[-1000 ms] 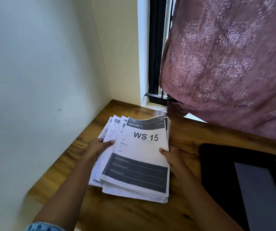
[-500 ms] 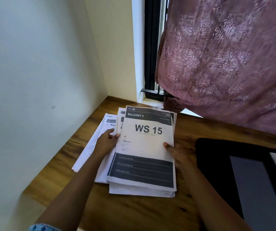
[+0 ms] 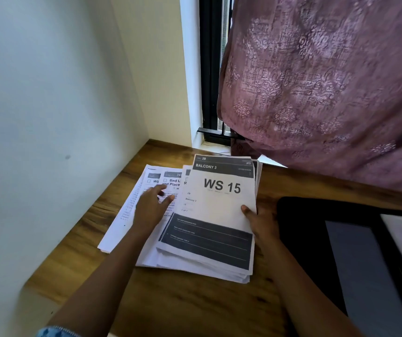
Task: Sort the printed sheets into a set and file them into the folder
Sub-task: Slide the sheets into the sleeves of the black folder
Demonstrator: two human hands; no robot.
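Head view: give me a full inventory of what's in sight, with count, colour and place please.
WS 15 stack: one, white with dark bands, desk centre.
Fanned sheets: at least three, white, printed, left of the stack.
Folder: one, black with grey panel, desk right.
Desk: one, brown wood, beneath everything.
Curtain: one, mauve patterned, upper right.
Window frame: one, black, beside curtain.
Wall: white, left.
Left hand: one, fingers spread over fanned sheets.
Right hand: one, thumb on top, gripping stack's right edge.
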